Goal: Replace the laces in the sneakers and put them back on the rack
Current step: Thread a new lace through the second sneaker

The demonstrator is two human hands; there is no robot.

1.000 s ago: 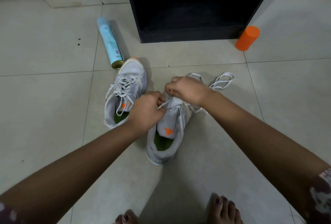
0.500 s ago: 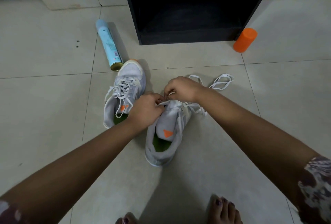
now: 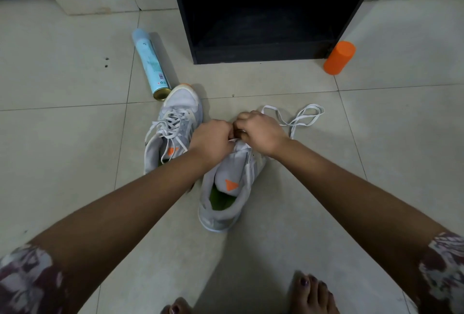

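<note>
The person is sitting on the floor (image 3: 75, 142) and lacing a grey-white sneaker (image 3: 227, 175) that is lying at the centre of the frame, heel toward the bottom edge. Both hands are working at its front eyelets. The left hand (image 3: 212, 141) is curling tight and pinching a short end of the lace (image 3: 291, 124), and the right hand (image 3: 261, 132), just beside it, is closing on the same lace. The fingertips are hiding behind the knuckles, so I cannot tell which eyelet is being threaded. The rest of the lace is trailing in loose loops across the floor to the right of the hands.

The other sneaker (image 3: 173, 125) is lying to the left, touching the first, already laced. The black rack (image 3: 263, 56) is standing at the top centre, well apart from both shoes. A spray can (image 3: 150, 62) is lying at its left and an orange cylinder (image 3: 339, 58) at its right.

The lace is looking flat, soft and limp, so it is probably best pinched right at the tip, where it is stiffest, and pulled through evenly. The sneaker is likely light and pliable. Gripping it by the heel collar or the sides should be making it easy to carry to the rack.
</note>
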